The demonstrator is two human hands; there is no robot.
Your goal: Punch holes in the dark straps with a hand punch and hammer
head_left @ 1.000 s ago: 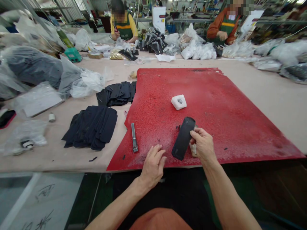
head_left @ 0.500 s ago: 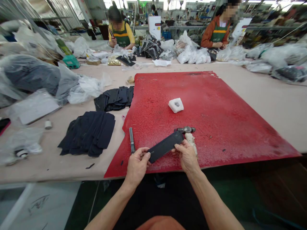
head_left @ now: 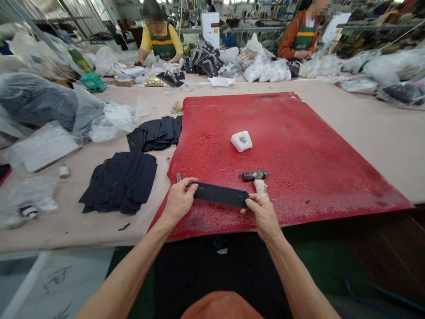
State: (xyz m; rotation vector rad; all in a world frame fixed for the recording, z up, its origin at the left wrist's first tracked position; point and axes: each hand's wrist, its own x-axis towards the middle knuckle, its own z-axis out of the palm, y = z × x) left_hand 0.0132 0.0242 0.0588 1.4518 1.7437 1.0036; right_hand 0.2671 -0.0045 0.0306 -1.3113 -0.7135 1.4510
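A dark rectangular strip (head_left: 221, 195) is stretched between my two hands above the front of the red sheet (head_left: 315, 164). Its left end is pinched by my left hand (head_left: 181, 199), and my right hand (head_left: 264, 215) grips the right end. Just behind my right hand lies a hammer (head_left: 255, 176) with a wrapped, pale handle, partly hidden by that hand. The tip of a metal tool (head_left: 178, 177) shows behind my left hand, which hides the rest. Farther back on the sheet sits a white block (head_left: 242, 141) with a grey patch on top.
Dark cut pieces lie in a near pile (head_left: 121, 184) and a farther pile (head_left: 156, 134) on the left. Plastic-wrapped bundles (head_left: 40, 102) and a small white cylinder (head_left: 64, 171) are beyond them. Two people in green aprons work across the table (head_left: 375, 128).
My left hand has moved left and up, and the strip has turned from slanting up rightward to sloping slightly down rightward. My left hand now covers most of the metal tool.
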